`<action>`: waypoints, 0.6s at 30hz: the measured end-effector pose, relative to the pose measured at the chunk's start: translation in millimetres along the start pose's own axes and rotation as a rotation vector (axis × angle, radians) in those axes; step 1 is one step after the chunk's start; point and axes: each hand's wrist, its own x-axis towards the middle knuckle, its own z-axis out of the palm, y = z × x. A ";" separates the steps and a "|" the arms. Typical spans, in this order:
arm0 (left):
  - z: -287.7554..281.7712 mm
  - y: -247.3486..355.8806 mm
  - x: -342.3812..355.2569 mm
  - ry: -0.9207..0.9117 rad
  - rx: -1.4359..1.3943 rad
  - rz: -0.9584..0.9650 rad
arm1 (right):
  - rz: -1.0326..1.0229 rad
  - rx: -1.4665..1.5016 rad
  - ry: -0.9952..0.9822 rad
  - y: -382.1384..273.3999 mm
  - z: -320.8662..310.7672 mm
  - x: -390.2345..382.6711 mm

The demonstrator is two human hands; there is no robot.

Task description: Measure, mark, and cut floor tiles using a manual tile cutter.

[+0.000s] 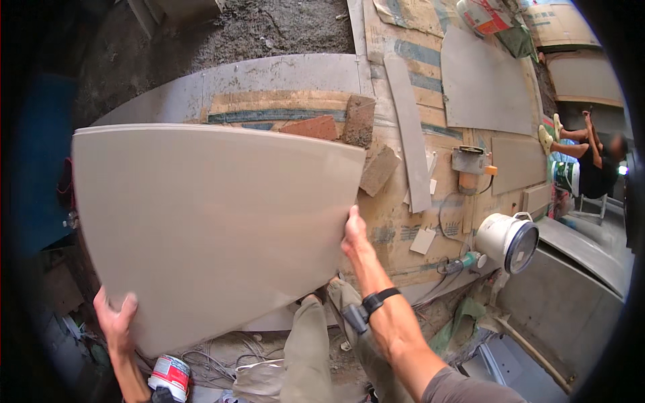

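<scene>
A large beige-grey tile [222,221] fills the left half of the view, between my two hands. My left hand [115,319] is closed on its near left edge, with the thumb on the upper face. On the right edge, my right hand [355,234] grips it near the lower corner; the fingers beneath are hidden. A double line runs along the far edge, and I cannot tell whether a second tile lies under it. Just past its far right corner are a reddish brick piece [312,127], a dirty brown block [359,119] and another block [379,170].
Cardboard [420,101] covers the floor, bearing a narrow tile strip [408,134] and a large grey tile [484,84]. To the right are a power tool [469,164], a green angle grinder [463,262] and a white bucket [500,238]. Another person [594,151] sits at far right. Cables [215,363] lie near my feet.
</scene>
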 end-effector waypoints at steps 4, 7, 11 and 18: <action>66.1 -8.4 44.7 0.034 -0.111 -0.105 | -0.117 -0.214 0.135 -78.3 -8.2 11.6; 135.4 -46.9 86.7 -0.077 -0.294 -0.119 | -0.206 -0.278 0.265 -108.2 -79.0 76.8; 208.3 -112.7 124.7 -0.141 -0.378 -0.256 | -0.186 -0.333 0.372 -110.7 -104.8 105.5; 349.5 -206.9 182.5 -0.106 -0.342 -0.186 | -0.052 -0.720 0.452 -148.9 -238.2 183.9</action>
